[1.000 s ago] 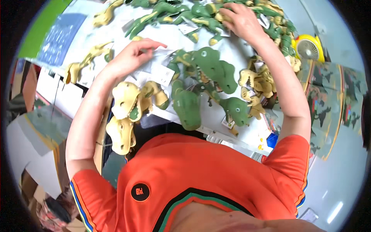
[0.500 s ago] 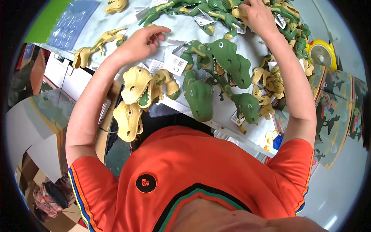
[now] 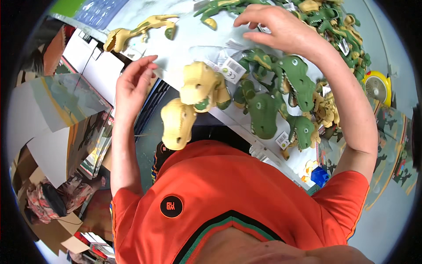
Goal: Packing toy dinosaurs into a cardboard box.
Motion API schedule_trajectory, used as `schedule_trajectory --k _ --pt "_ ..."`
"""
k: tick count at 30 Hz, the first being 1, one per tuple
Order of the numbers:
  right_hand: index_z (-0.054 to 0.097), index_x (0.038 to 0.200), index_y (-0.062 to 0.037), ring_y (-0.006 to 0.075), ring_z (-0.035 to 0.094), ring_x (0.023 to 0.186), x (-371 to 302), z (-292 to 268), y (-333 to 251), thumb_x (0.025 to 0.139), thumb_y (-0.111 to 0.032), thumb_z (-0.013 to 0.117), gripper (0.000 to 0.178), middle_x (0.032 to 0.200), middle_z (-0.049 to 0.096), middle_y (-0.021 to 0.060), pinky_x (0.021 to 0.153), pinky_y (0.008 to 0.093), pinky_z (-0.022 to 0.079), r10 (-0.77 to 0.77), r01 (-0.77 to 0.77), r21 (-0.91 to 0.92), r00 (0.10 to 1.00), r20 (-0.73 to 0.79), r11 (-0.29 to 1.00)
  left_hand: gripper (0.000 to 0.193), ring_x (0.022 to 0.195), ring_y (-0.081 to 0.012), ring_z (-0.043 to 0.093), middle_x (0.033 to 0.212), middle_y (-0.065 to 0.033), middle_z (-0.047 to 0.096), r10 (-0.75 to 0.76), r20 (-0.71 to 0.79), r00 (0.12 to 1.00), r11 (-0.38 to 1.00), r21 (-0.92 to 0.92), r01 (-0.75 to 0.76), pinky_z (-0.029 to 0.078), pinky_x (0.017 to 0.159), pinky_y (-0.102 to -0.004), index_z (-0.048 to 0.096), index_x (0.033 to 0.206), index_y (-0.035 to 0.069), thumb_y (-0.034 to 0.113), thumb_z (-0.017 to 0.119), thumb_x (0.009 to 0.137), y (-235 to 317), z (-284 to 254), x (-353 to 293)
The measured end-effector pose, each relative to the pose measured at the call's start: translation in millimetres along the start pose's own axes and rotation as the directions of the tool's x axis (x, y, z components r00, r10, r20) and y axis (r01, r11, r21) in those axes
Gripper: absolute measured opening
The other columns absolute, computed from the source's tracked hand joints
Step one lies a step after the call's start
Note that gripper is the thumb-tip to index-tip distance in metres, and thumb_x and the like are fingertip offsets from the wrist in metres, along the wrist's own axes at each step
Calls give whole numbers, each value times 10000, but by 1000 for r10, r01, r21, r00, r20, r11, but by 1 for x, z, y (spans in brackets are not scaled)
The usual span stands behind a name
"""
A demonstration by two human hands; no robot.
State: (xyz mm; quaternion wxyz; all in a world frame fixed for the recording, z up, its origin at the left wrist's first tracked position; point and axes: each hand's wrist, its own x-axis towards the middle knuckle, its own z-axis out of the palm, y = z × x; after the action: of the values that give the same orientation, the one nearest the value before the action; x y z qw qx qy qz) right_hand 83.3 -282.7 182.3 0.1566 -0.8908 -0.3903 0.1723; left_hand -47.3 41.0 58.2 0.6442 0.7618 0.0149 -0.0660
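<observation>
My left hand [image 3: 133,86] hovers off the table's near left edge, its fingers and thumb apart with nothing between them. Beyond it lies a tan toy dinosaur [image 3: 149,23] with its mouth agape. My right hand [image 3: 274,27] reaches over the table, fingers stretched and empty, close to a green toy dinosaur [image 3: 220,8]. Between my arms, a pair of larger tan dinosaur heads [image 3: 178,125] hang over the near edge. Beside them cluster several green dinosaurs [image 3: 263,114] with a white barcode tag [image 3: 233,70] and clear plastic.
A heap of green and tan dinosaurs [image 3: 338,33] fills the far right. A yellow-rimmed round fan [image 3: 377,87] stands beside it. Clear plastic trays [image 3: 99,11] lie far left. Printed card sheets [image 3: 70,99] and boxes stand left of the table; more printed cards [image 3: 378,149] are at right.
My right hand has left the dinosaurs at the far right and moved left and nearer. My left hand has drawn back toward me, past the table edge. The whole view has shifted.
</observation>
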Motion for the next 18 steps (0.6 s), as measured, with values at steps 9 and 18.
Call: schedule_trajectory --k 9,18 --pt "680 1120 -53 244 670 859 67 23 13 819 -58 684 301 1049 636 91 749 355 552 -136 137 -229 991 23 964 228 808 -129 615 920 -49 650 141 -115 983 976 182 -119 494 694 -253 694 1154 55 18 614 944 -33 -1 -14" --pt "727 890 -30 405 675 855 199 57 -97 811 -140 631 166 871 688 216 743 489 544 -45 89 -496 994 101 864 219 789 -197 639 914 -94 668 185 -106 977 961 229 -157 508 692 -295 693 1135 50 21 609 935 -36 -1 -17"
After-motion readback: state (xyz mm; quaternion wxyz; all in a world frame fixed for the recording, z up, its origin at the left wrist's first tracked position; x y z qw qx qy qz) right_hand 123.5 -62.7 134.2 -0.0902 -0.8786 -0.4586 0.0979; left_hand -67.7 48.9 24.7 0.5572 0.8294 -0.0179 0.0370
